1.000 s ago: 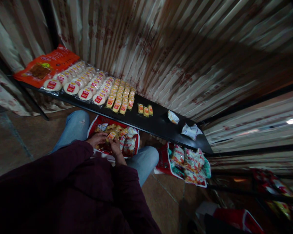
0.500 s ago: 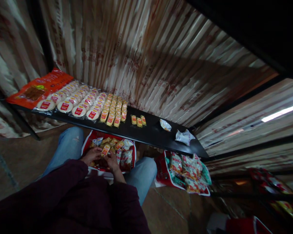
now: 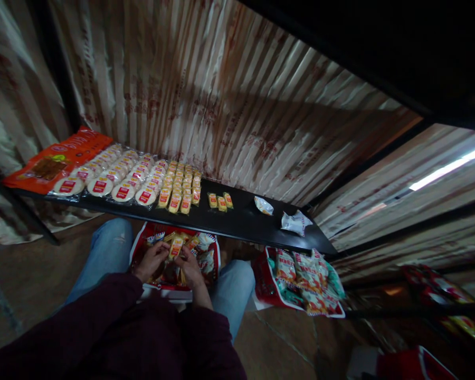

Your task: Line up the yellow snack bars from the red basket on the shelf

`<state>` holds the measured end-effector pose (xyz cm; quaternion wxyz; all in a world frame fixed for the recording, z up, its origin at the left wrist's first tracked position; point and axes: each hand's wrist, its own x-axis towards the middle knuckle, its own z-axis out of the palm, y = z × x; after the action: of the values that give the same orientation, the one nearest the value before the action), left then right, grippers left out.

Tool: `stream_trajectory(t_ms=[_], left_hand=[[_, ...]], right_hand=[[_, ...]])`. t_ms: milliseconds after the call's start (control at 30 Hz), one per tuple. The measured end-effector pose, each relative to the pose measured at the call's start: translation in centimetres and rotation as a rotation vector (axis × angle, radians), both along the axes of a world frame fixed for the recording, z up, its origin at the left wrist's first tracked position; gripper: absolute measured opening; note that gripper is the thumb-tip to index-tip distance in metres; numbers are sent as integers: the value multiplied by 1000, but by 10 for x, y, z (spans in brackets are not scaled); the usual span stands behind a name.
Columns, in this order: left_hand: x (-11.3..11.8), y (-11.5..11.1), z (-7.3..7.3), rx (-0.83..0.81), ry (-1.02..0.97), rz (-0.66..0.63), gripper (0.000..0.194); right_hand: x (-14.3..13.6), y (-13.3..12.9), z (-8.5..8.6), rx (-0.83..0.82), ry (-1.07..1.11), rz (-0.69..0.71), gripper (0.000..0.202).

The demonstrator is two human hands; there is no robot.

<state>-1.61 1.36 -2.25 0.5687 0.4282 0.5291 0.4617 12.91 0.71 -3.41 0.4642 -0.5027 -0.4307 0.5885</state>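
Between my two hands is a small yellow snack packet with an orange-red label, facing up. My left hand pinches its left edge, and my right hand grips its lower right side. Both hands are over a red box with a white rim, between my knees, which holds several gold-wrapped and white-wrapped snacks. On the black shelf in front, similar yellow packets stand in close rows, and a group of three loose packets lies to their right.
Round white crackers in clear wrap line the shelf's left, beside an orange bag. Two white wrappers, one a crumpled packet, lie at its right. A second red box with snack bags stands right of my knee.
The yellow packet has been raised slightly and turned more upright between my fingers. My view has shifted a little, and the things on the shelf appear slightly lower and farther left.
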Motion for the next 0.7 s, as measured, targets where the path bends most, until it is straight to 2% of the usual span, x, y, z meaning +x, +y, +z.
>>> stream_trajectory(t_ms=[133,233,367,533,700], left_hand=[[5,1,13,94,46,17,16],[10,3,22,164,112,21,20],[21,11,36,276,184,9,25],[42,28,47,340,160,-22,33],[57,44,52,390,221,-44,45]], right_hand=[[2,1,9,32,98,-31,39],[8,4,17,95,67,-90,42],[19,12,32,198,-13,-157,37],[30,32,51,257,-23,-204,32],[35,58,61,274,-71,-269,32]])
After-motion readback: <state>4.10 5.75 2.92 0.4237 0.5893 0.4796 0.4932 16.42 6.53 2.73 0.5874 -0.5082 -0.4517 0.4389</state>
